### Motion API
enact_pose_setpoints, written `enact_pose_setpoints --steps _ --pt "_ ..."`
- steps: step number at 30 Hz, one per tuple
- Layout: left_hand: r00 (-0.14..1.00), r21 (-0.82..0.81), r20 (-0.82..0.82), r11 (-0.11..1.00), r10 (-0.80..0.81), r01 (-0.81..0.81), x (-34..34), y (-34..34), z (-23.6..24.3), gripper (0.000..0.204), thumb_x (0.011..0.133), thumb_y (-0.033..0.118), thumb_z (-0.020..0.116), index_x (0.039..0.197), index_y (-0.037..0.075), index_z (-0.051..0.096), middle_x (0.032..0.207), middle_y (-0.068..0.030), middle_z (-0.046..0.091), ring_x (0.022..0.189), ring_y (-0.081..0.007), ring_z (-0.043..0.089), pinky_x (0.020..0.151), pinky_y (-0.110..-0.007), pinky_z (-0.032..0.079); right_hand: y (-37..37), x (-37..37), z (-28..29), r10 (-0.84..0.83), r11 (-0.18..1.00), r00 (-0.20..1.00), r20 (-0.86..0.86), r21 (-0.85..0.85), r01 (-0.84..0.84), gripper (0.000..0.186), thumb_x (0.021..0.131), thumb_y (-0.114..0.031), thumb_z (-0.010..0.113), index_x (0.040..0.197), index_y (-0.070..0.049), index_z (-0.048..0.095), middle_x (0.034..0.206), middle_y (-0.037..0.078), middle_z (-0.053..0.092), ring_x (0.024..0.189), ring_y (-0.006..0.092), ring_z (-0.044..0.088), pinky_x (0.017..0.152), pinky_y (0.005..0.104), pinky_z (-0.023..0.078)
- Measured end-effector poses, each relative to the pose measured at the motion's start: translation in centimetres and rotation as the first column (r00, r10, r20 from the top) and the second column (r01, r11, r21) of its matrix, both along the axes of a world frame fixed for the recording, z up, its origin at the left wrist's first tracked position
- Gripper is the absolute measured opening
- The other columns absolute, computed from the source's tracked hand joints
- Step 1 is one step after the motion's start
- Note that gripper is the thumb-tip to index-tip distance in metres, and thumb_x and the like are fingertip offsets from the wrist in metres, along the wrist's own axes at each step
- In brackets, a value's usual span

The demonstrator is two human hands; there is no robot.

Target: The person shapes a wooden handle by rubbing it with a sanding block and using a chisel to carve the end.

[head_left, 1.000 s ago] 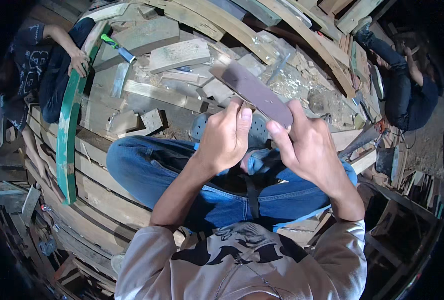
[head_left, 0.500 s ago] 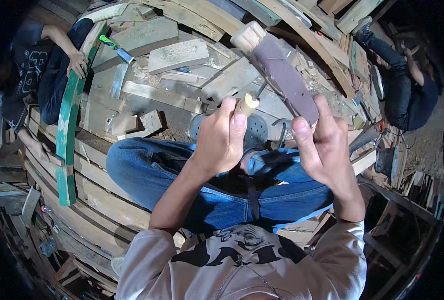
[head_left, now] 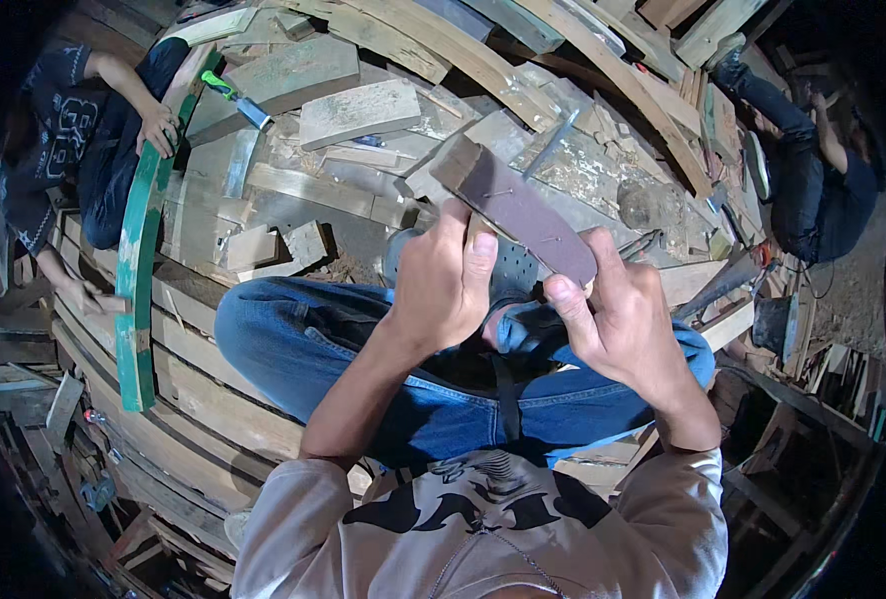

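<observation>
My left hand (head_left: 440, 283) is closed around a slim tool with a pale wooden handle, probably a chisel. Its handle is mostly hidden now, and a flat metal blade (head_left: 551, 143) shows beyond the block. My right hand (head_left: 623, 314) grips the near end of a sanding block (head_left: 523, 215), a wooden stick wrapped in purplish-brown sandpaper with nails or pins in its face. This block crosses over the tool just above my left fingers; whether they touch is hard to tell. Both hands are above my crossed legs in blue jeans (head_left: 383, 369).
Wood offcuts (head_left: 358, 113) and a green-handled chisel (head_left: 233, 97) lie ahead. At left, a person's hand (head_left: 158, 130) rests on a green-painted board (head_left: 140, 260); their other hand holds a small block against it. Another person (head_left: 823, 190) sits at far right. Long planks (head_left: 453, 45) curve along the back.
The sanding block has swung left and down across the tool, covering its handle. My right hand has moved slightly left and down with it; my left hand stays nearly in place.
</observation>
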State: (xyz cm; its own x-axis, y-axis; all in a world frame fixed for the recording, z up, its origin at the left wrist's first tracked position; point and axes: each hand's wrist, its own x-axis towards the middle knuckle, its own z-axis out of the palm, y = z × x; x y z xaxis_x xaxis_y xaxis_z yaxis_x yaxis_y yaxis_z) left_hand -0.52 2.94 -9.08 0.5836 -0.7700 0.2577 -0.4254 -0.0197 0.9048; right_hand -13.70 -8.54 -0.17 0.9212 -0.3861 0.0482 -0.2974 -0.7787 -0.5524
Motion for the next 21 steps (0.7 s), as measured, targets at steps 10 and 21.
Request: enact_pose_setpoints --steps 10,21 --pt "0.984 0.018 0.178 0.999 0.025 -0.029 1.0 0.0 -0.2 0.032 0.096 0.023 0.037 0.096 -0.001 0.058 0.082 -0.0215 0.053 0.067 -0.0407 0.059 0.057 -0.046 0.046 -0.1 0.0 -0.1 -0.037 0.999 0.998 -0.049 -0.001 0.037 0.033 0.089 -0.03 0.059 0.094 0.002 0.047 0.048 0.012 0.055 0.047 0.0339 0.06 0.043 0.0394 0.046" --pt "0.987 -0.054 0.145 0.996 0.074 -0.067 0.0 -0.5 -0.4 0.024 0.093 0.019 0.044 0.105 -0.002 0.048 0.071 -0.0223 0.059 0.064 -0.043 0.059 0.056 -0.049 0.045 0.0 0.6 -0.9 -0.034 0.998 0.999 -0.002 -0.058 0.034 0.034 0.088 -0.031 0.061 0.093 0.0 0.046 0.05 0.015 0.056 0.048 0.0358 0.06 0.043 0.0413 0.046"
